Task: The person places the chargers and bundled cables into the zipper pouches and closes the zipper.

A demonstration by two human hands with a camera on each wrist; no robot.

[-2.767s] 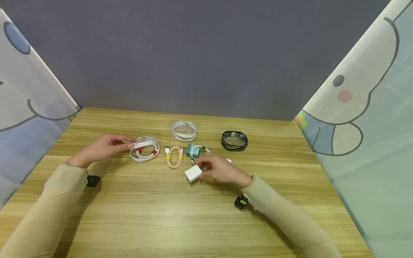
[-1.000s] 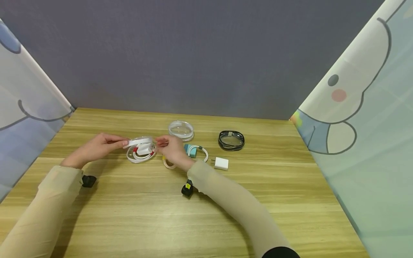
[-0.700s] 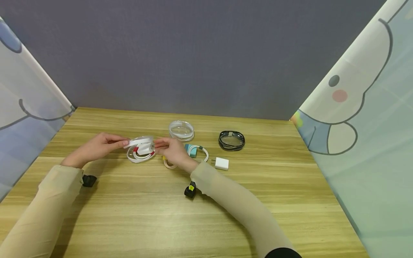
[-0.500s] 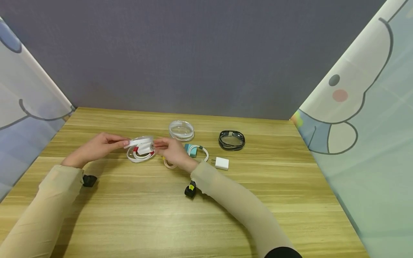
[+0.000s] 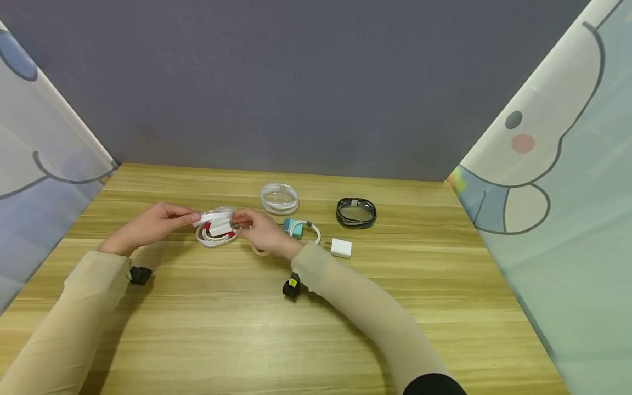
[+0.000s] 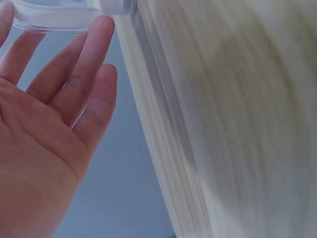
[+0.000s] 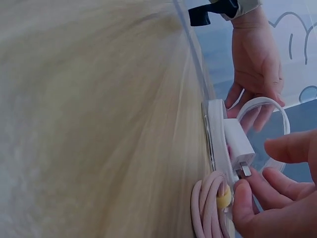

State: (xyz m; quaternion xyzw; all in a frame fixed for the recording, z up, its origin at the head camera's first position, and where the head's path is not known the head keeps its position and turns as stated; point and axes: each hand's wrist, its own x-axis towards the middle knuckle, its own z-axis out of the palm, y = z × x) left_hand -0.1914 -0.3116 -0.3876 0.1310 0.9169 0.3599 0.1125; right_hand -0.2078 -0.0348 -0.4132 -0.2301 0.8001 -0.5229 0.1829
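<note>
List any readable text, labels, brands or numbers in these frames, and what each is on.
None readable.
White charger at the right hand: no marking visible.
White charger on the table: faces look blank at this size.
Yellow patch on the black right wrist band: too small to read.
Side curtains: cartoon drawing only, no lettering.
Clear round case and black coiled cable: no label visible.

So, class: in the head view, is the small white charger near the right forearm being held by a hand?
No: the white charger lies alone on the table, untouched.
</note>
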